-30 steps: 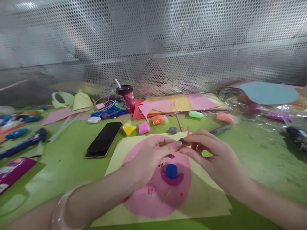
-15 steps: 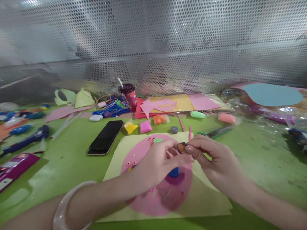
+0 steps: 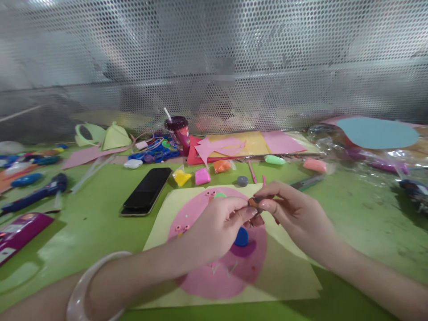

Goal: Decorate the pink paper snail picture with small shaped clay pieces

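A small piece of clay [image 3: 254,203], orange-brown with dark grey, is pinched between the fingertips of both hands. My left hand [image 3: 222,223] grips it from the left, fingers curled. On the other side my right hand [image 3: 294,209] holds it between thumb and index finger. Below them lies a pink paper circle [image 3: 217,285] on a pale yellow sheet [image 3: 287,281]. The circle bears a blue disc [image 3: 241,237] on a purple shape, pairs of pink eye-like rings [image 3: 182,228], and thin green strokes. My left forearm hides part of the circle.
Behind the sheet lie packets of yellow clay [image 3: 182,177], pink clay [image 3: 202,176] and orange clay [image 3: 222,166], with a grey clay lump [image 3: 242,181]. A phone [image 3: 147,191] rests to the left. Farther back stand a lidded cup [image 3: 179,133] and blue scissors [image 3: 154,154].
Both hands still hold the clay piece. My right fingers have shifted over its top, and the left fingertips have closed in tighter around it.
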`<state>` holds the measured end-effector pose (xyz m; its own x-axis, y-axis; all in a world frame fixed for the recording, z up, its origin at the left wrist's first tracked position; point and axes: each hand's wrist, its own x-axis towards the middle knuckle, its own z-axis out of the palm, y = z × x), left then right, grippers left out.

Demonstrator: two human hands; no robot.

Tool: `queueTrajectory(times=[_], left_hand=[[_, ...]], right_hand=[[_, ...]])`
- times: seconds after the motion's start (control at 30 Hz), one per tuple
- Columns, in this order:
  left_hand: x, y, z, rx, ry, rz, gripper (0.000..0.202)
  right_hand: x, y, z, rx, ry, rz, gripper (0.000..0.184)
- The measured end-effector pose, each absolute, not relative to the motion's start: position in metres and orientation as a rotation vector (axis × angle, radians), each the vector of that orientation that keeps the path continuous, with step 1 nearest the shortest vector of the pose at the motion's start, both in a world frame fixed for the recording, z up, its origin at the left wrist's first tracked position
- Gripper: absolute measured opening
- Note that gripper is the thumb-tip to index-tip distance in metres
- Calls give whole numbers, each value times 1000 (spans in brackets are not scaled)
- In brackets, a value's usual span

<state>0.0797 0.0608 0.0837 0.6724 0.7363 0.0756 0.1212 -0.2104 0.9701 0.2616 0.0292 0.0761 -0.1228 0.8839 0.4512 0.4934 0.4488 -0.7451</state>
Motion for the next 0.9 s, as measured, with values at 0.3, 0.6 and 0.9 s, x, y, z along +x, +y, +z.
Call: queueTrajectory(times=[0.3, 0.6, 0.9], left_hand=[[81, 72, 70, 1446, 675, 543, 16], [83, 65, 71, 1112, 538, 525, 37], [83, 68, 72, 1028, 537, 591, 28]], right_hand=[[266, 34, 86, -989, -1863, 674, 7], [268, 31, 79, -1008, -2073, -36, 23], [259, 28, 71, -1048, -2253, -327, 27]])
